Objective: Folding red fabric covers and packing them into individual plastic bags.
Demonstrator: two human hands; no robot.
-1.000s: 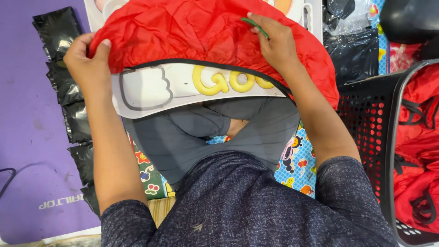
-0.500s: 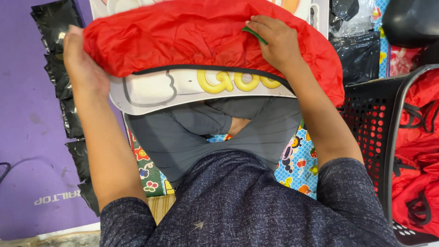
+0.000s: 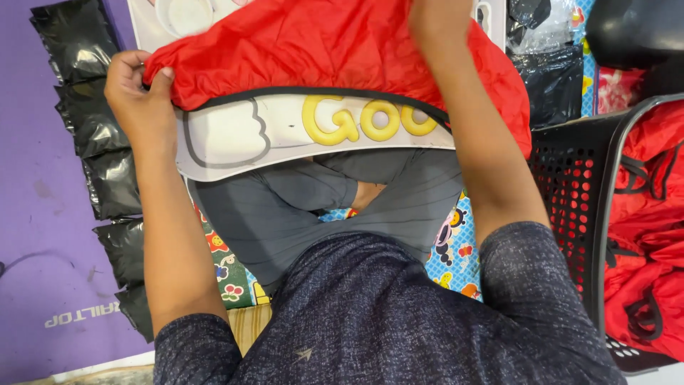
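Black packets (image 3: pixel 92 142), 1 column on the purple mat (image 3: pixel 35 214), at 9 o'clock. Left hand (image 3: pixel 139 100): fingers curled shut, pinching the red garment's (image 3: pixel 320 50) left edge, keeping it spread flat over the white lap board (image 3: pixel 235 139). Right hand (image 3: pixel 434 18), 12 o'clock: pressed on the garment, grip cannot be told. Black basket (image 3: pixel 570 185), 3 o'clock, holds more red cloth (image 3: pixel 648 235).

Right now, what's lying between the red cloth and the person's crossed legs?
In the head view, a white board with raised yellow letters lies between the red cloth and the grey-trousered legs.
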